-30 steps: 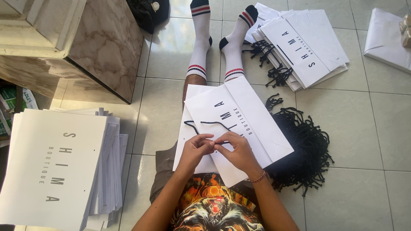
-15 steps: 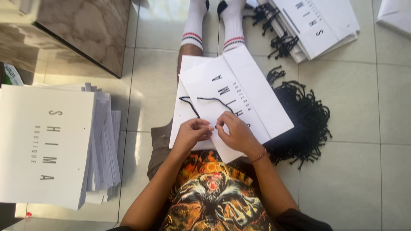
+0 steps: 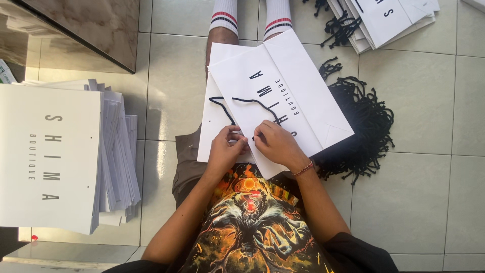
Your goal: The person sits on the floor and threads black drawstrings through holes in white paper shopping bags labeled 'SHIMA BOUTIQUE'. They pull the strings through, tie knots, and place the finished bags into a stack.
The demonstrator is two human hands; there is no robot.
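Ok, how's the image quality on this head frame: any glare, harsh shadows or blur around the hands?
Head view: sharp overall, no motion blur on the left hand or right hand. Bright daylight nearly washes out the white paper bag and the stack of flat bags. The floor tiles show a soft sheen. Dark shadow under the stone table; the pile of black cords loses detail.

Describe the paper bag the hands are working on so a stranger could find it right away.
On the tiled floor, find the seated person's lap. The flat white paper bag lies there under the left hand and right hand. Unlike the stacked bags alongside, it lies alone with a black cord handle looped across it.
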